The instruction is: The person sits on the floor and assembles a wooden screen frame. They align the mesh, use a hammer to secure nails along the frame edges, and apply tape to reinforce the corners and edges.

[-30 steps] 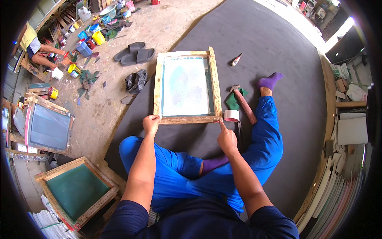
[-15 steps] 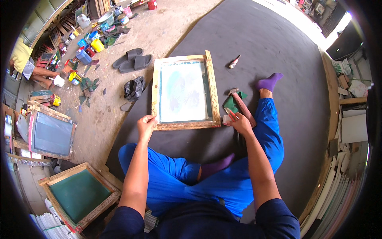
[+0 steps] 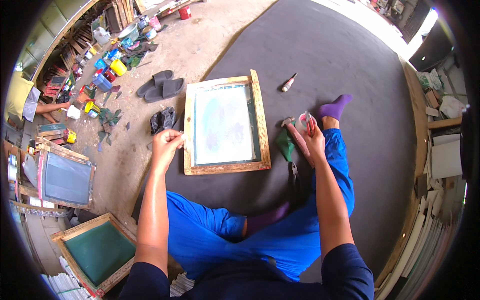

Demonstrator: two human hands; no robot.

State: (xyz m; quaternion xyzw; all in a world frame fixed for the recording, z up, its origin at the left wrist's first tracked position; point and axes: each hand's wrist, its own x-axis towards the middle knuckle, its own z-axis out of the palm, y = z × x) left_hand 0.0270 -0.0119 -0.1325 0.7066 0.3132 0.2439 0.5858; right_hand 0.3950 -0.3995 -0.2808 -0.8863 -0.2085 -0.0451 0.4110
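Note:
A screen-printing frame [image 3: 226, 169] of pale wood, with whitish mesh, lies flat on the dark mat before me. My left hand [image 3: 166, 146] is beside its left rail, thumb and fingers pinched together; what they hold, if anything, is too small to name. My right hand [image 3: 314, 142] grips a red-handled tool [image 3: 311, 126] whose kind I cannot make out. A whitish round container [image 3: 302, 123] is next to that tool. Just left of this hand lie a hammer [image 3: 300, 142], a green scrap [image 3: 284, 145] and pliers [image 3: 295, 171].
A screwdriver [image 3: 289, 82] lies beyond the frame. Black slippers [image 3: 162, 86] and a black plastic bag [image 3: 162, 120] are on the floor at left, near paint cans [image 3: 118, 67]. More screen frames [image 3: 100, 248] stand lower left. Another person [image 3: 26, 97] is at far left.
My right hand has moved up and right with the red-handled tool, uncovering the pliers. My left hand has come off the frame's lower left corner and is higher along its left side.

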